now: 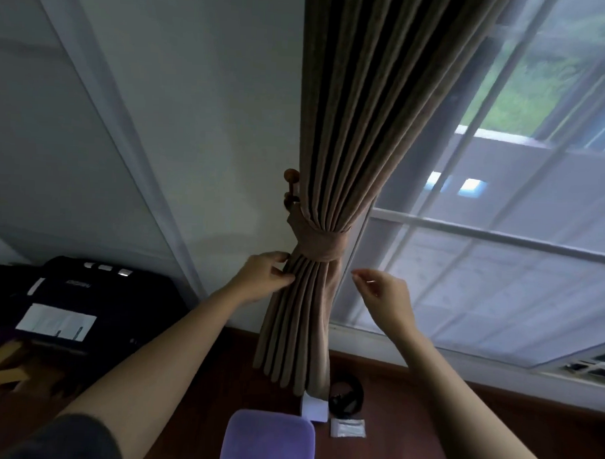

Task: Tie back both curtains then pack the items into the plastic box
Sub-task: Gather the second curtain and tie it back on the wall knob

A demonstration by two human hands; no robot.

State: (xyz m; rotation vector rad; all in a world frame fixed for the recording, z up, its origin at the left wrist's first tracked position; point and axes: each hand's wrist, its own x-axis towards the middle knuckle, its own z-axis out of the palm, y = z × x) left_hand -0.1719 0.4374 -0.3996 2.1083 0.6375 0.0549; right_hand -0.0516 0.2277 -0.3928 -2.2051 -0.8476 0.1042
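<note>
Beside the window (502, 160), the curtain (349, 128) is bunched by a tieback (323, 245) looped to a wall hook (290, 191). Left hand (265, 277) pinches the pleats just under it; right hand (383, 287) floats loose beside, fingers apart, gripping nothing. Down on the floor (459, 423): purple cushion (268, 441), white packet (347, 428), black suitcase (86, 300) off left.

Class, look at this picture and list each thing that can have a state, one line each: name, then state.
curtain: gathered, tied back.
tieback: wrapped round the curtain, looped on the wall hook.
wall hook: holding the tieback.
left hand: fingers pinching the curtain folds below the tieback.
right hand: open, touching nothing.
purple box: on the floor, lid on.
small packet: flat on the floor.
</note>
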